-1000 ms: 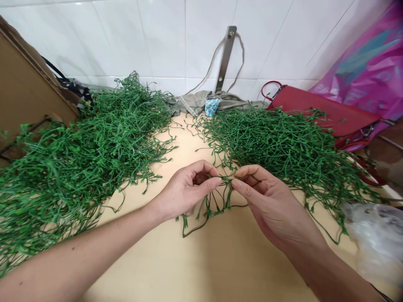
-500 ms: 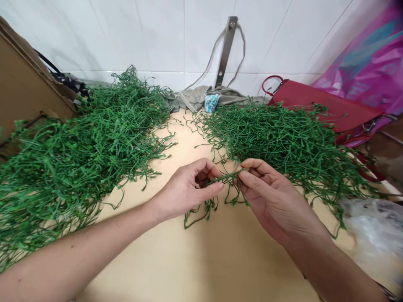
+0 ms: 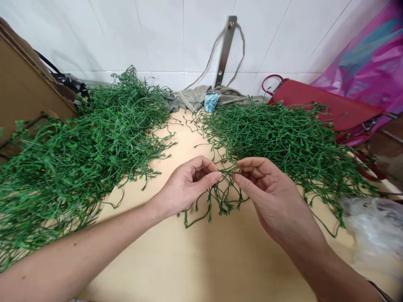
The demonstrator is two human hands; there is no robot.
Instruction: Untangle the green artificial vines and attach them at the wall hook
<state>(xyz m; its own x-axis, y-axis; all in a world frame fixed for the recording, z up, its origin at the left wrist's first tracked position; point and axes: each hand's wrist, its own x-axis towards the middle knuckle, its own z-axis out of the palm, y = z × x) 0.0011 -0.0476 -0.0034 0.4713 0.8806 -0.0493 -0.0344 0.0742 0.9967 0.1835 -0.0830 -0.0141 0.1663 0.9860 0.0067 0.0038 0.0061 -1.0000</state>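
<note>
Between my two hands, a few thin green plastic-looking stems (image 3: 227,170) stretch above the table. My left hand (image 3: 190,182) pinches them between thumb and fingers on one side. On the other, my right hand (image 3: 267,188) grips their end with its thumb and fingertips. Below and between the hands lie several loose stems (image 3: 225,205) with small forked tips. A large heap of the same stems (image 3: 270,134) spreads just beyond my right hand. Another big heap (image 3: 103,138) covers the left side. The exact number of held stems is hard to make out.
A cardboard box (image 3: 28,71) stands at the far left. A red handbag (image 3: 327,100) and a pink plastic bag (image 3: 368,58) lean at the right, with a clear plastic bag (image 3: 374,226) nearer me. Grey cloth (image 3: 193,97) and a metal bracket (image 3: 226,50) are by the tiled wall.
My right hand has shifted slightly left, its fingers closer to my left hand. The stems between the hands show a shorter span, and more loose stems show below them.
</note>
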